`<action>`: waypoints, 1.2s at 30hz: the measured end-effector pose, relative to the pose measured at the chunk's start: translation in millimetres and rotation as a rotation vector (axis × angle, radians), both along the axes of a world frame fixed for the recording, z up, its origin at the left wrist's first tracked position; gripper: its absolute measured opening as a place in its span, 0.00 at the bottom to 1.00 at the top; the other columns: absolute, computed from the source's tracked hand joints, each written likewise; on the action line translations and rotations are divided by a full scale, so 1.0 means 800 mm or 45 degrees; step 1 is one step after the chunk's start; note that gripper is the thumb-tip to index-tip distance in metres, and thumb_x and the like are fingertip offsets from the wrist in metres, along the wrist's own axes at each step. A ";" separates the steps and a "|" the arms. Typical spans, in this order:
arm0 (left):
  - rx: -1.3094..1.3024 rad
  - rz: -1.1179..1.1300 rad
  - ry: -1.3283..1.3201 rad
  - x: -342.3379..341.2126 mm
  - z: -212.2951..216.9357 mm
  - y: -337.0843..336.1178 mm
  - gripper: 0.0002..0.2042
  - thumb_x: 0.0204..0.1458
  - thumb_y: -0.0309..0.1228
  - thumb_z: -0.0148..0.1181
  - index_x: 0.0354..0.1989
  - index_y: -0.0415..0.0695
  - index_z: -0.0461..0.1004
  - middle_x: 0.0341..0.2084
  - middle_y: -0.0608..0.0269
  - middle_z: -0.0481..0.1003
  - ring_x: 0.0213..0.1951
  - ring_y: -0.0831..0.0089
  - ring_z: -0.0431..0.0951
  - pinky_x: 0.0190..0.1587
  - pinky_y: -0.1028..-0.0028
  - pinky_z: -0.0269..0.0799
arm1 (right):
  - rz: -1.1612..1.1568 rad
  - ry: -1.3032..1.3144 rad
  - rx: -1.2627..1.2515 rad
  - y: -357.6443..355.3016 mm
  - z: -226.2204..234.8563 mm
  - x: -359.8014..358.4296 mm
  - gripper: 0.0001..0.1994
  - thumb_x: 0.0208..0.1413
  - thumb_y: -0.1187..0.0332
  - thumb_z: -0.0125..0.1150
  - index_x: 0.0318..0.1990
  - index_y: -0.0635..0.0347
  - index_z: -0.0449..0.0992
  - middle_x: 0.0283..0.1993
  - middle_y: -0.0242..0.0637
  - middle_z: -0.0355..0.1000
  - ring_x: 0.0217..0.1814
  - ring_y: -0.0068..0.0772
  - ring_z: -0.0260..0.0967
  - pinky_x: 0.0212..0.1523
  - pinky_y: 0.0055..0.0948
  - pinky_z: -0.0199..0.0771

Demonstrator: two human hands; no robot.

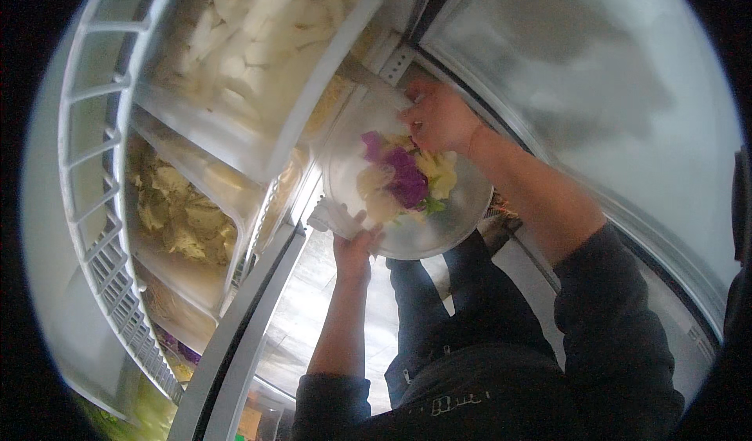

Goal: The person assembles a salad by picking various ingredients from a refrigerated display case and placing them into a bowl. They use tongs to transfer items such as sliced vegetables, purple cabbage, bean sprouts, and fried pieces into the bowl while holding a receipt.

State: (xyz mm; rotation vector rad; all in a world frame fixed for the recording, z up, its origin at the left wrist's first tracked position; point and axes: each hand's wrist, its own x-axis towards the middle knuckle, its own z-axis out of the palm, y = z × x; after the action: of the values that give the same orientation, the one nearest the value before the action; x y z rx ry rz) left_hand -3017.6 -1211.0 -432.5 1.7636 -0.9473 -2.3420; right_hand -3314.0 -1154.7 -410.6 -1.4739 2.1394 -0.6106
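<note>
A clear round bowl (462, 218) is held in front of my body, with purple cabbage (407, 177), pale yellow-green leaves (440, 173) and whitish slices (381, 204) in it. My left hand (356, 247) grips the near-left rim of the bowl. Beside its fingers a white piece (335, 218) sticks out; whether it is a handle or a separate thing I cannot tell. At the far right rim, my right hand (445, 120) is closed with curled fingers. Its fingertips are blurred and partly hidden.
To the left, refrigerator shelves hold a large tub of white pieces (266, 34) and a lower tub of yellowish pieces (184, 214). A white wire rack (98, 159) curves along the left side. On the right stands a framed glass door (564, 73). Light floor (305, 308) shows below.
</note>
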 end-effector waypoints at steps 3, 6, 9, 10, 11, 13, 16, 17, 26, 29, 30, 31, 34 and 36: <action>-0.027 -0.052 -0.001 -0.001 -0.008 -0.004 0.43 0.43 0.17 0.51 0.70 0.54 0.42 0.61 0.44 0.55 0.51 0.48 0.73 0.49 0.56 0.74 | -0.039 -0.050 0.035 0.004 -0.006 0.005 0.13 0.36 0.68 0.61 0.34 0.53 0.80 0.39 0.46 0.72 0.44 0.49 0.70 0.46 0.41 0.72; -0.036 -0.069 0.021 -0.002 -0.015 -0.005 0.43 0.43 0.16 0.50 0.70 0.54 0.42 0.61 0.44 0.55 0.51 0.47 0.72 0.49 0.57 0.74 | -0.009 0.014 -0.077 0.008 -0.015 0.005 0.14 0.31 0.63 0.60 0.31 0.52 0.81 0.33 0.48 0.73 0.42 0.53 0.71 0.45 0.43 0.73; 0.015 0.038 0.045 -0.004 -0.018 -0.003 0.42 0.44 0.15 0.49 0.70 0.54 0.41 0.61 0.44 0.55 0.51 0.46 0.72 0.49 0.58 0.75 | 0.098 0.082 -0.089 0.024 -0.014 0.009 0.11 0.35 0.66 0.60 0.31 0.52 0.81 0.37 0.48 0.72 0.44 0.50 0.71 0.45 0.42 0.73; 0.032 0.069 0.054 -0.006 -0.021 -0.003 0.42 0.44 0.15 0.49 0.70 0.54 0.41 0.61 0.44 0.55 0.51 0.46 0.72 0.50 0.58 0.75 | 0.118 0.077 -0.167 0.035 -0.008 0.013 0.10 0.36 0.70 0.60 0.31 0.54 0.80 0.40 0.49 0.71 0.45 0.48 0.71 0.46 0.40 0.73; 0.047 0.100 0.064 -0.008 -0.023 -0.002 0.42 0.44 0.15 0.48 0.70 0.53 0.41 0.61 0.44 0.55 0.51 0.46 0.72 0.50 0.58 0.75 | 0.136 0.116 -0.139 0.049 0.000 0.017 0.09 0.37 0.72 0.61 0.31 0.55 0.79 0.42 0.49 0.70 0.46 0.47 0.70 0.46 0.39 0.73; 0.046 0.090 0.030 -0.013 -0.026 -0.002 0.42 0.44 0.14 0.48 0.70 0.53 0.42 0.61 0.44 0.55 0.51 0.46 0.72 0.50 0.57 0.76 | 0.011 -0.073 -0.134 0.077 0.022 0.031 0.09 0.37 0.74 0.61 0.31 0.55 0.79 0.43 0.50 0.70 0.46 0.47 0.70 0.45 0.38 0.73; 0.097 0.152 0.022 -0.019 -0.027 -0.002 0.42 0.43 0.14 0.48 0.69 0.54 0.42 0.60 0.44 0.55 0.51 0.47 0.73 0.49 0.56 0.76 | 0.091 -0.101 -0.020 0.122 0.064 0.047 0.13 0.31 0.70 0.63 0.31 0.53 0.81 0.43 0.53 0.73 0.46 0.47 0.73 0.41 0.39 0.76; 0.122 0.182 0.031 -0.020 -0.027 -0.001 0.42 0.43 0.13 0.48 0.69 0.54 0.43 0.60 0.44 0.55 0.51 0.47 0.73 0.49 0.56 0.76 | 0.093 -0.185 0.082 0.134 0.077 0.051 0.13 0.32 0.70 0.64 0.31 0.55 0.81 0.44 0.54 0.72 0.45 0.48 0.73 0.41 0.39 0.76; 0.074 0.128 0.045 -0.020 -0.031 -0.002 0.42 0.44 0.13 0.47 0.69 0.56 0.44 0.60 0.47 0.56 0.52 0.48 0.72 0.50 0.55 0.75 | 0.062 -0.239 1.234 0.132 0.162 0.047 0.22 0.42 0.66 0.64 0.48 0.60 0.72 0.32 0.50 0.72 0.38 0.52 0.73 0.40 0.43 0.74; 0.066 0.117 0.094 -0.015 -0.033 -0.003 0.42 0.44 0.13 0.49 0.69 0.55 0.44 0.61 0.47 0.55 0.54 0.50 0.71 0.51 0.57 0.75 | 0.179 -0.068 1.143 0.126 0.190 0.038 0.24 0.43 0.64 0.66 0.49 0.62 0.70 0.32 0.50 0.73 0.36 0.53 0.73 0.39 0.46 0.74; 0.045 0.102 0.059 -0.014 -0.033 -0.003 0.42 0.43 0.13 0.49 0.69 0.55 0.44 0.62 0.47 0.55 0.54 0.50 0.70 0.51 0.57 0.75 | 0.175 -0.030 1.088 0.124 0.195 0.037 0.24 0.42 0.64 0.68 0.47 0.63 0.70 0.34 0.50 0.73 0.37 0.52 0.74 0.40 0.46 0.75; 0.013 0.092 0.038 -0.009 -0.031 -0.005 0.42 0.43 0.13 0.49 0.69 0.54 0.44 0.62 0.47 0.55 0.55 0.50 0.70 0.51 0.58 0.75 | 0.175 -0.006 1.028 0.123 0.197 0.037 0.24 0.41 0.64 0.69 0.46 0.65 0.70 0.36 0.50 0.73 0.38 0.52 0.74 0.40 0.46 0.76; -0.074 0.025 0.010 -0.003 -0.030 -0.005 0.42 0.43 0.13 0.50 0.69 0.53 0.44 0.63 0.47 0.55 0.55 0.50 0.69 0.51 0.60 0.75 | -0.188 -0.040 1.118 0.116 0.176 0.034 0.21 0.42 0.64 0.68 0.43 0.64 0.72 0.39 0.51 0.72 0.41 0.52 0.74 0.41 0.46 0.76; -0.105 -0.005 0.000 0.003 -0.028 -0.004 0.41 0.44 0.13 0.53 0.69 0.51 0.45 0.62 0.48 0.57 0.54 0.54 0.69 0.48 0.64 0.75 | -0.265 -0.018 1.084 0.108 0.145 0.028 0.21 0.43 0.63 0.67 0.45 0.63 0.71 0.39 0.50 0.73 0.41 0.52 0.74 0.41 0.46 0.76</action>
State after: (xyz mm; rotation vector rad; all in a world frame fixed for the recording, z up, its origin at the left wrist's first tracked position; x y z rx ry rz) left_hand -3015.4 -1214.4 -455.3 1.7329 -1.0330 -2.2701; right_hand -3291.5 -1068.6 -294.9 -0.7775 2.1335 0.2320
